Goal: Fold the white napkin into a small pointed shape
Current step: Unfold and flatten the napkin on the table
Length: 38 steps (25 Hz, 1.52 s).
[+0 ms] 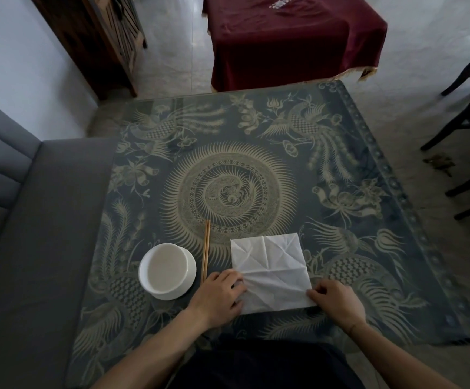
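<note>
White napkin (pixel 270 272) lies flat, opened w/ creases, on the table (pixel 368 192) in front of me. My left hand (pixel 219 297) and right hand (pixel 336 300) each pinch a near corner. Risk: thin paper can tear or fold crooked if I pull unevenly; bowl (pixel 167 272) is near.

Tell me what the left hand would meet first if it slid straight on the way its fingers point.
The left hand points right across the napkin, which it already touches; beyond that, probably the right hand.
</note>
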Available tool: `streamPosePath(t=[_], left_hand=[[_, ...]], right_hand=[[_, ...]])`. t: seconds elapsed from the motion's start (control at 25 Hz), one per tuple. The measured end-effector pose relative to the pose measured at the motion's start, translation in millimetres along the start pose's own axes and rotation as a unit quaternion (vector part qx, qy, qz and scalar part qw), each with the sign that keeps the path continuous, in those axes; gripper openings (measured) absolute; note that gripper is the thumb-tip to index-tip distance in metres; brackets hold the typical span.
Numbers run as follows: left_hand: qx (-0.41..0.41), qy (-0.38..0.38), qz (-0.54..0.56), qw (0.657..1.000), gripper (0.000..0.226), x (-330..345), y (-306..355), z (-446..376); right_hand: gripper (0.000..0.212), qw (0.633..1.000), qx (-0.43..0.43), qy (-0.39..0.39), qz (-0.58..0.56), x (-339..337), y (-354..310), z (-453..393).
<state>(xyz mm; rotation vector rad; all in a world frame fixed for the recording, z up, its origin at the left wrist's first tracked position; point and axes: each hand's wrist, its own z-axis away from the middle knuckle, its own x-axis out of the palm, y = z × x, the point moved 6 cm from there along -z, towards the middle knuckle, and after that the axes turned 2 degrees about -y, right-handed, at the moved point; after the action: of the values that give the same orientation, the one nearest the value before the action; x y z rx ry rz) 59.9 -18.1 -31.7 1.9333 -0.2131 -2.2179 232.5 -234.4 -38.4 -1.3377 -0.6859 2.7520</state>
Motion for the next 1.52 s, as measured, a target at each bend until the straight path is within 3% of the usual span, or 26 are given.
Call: streamPosePath(t=[0.16,0.32,0.4,0.52,0.72,0.88,1.16,1.36,1.52], left_hand=[[-0.009,0.029,0.008,0.999,0.033,-5.5,2.7,0.6],[-0.068,0.111,0.033,0.991,0.027,-17.7,5.9,-12.7],[-0.091,0.122,0.050,0.987,0.036,-15.5,14.0,-28.2],[-0.133,0.095,0.079,0.983,0.049,2.7,23.6,-52.5],[-0.168,0.038,0.089,0.981,0.055,33.9,17.9,-59.9],[-0.174,0.033,0.063,0.982,0.060,35.5,13.8,-55.6],[-0.209,-0.017,0.016,0.978,0.071,40.9,-12.9,-36.0],[-0.220,-0.011,0.009,0.975,0.077,29.0,-19.0,-26.5],[-0.170,0.027,0.057,0.983,0.069,17.3,-3.1,-48.0]], right_hand=[[0.030,0.996,-0.013,0.069,0.056,-7.1,-10.5,7.5],[0.011,0.942,-0.255,0.195,0.102,-4.5,-63.9,14.0],[0.034,0.924,-0.301,0.183,0.147,12.2,-87.0,5.8],[0.054,0.919,-0.316,0.117,0.204,41.9,-103.2,-9.7],[0.061,0.915,-0.316,0.079,0.238,56.5,-89.6,-22.9],[0.064,0.910,-0.319,0.053,0.259,59.9,-81.1,-33.2],[0.075,0.937,-0.225,0.085,0.254,34.4,-39.6,-44.5],[0.076,0.933,-0.235,0.098,0.253,24.2,-29.3,-44.6],[0.067,0.921,-0.302,0.111,0.218,32.4,-72.1,-32.1]])
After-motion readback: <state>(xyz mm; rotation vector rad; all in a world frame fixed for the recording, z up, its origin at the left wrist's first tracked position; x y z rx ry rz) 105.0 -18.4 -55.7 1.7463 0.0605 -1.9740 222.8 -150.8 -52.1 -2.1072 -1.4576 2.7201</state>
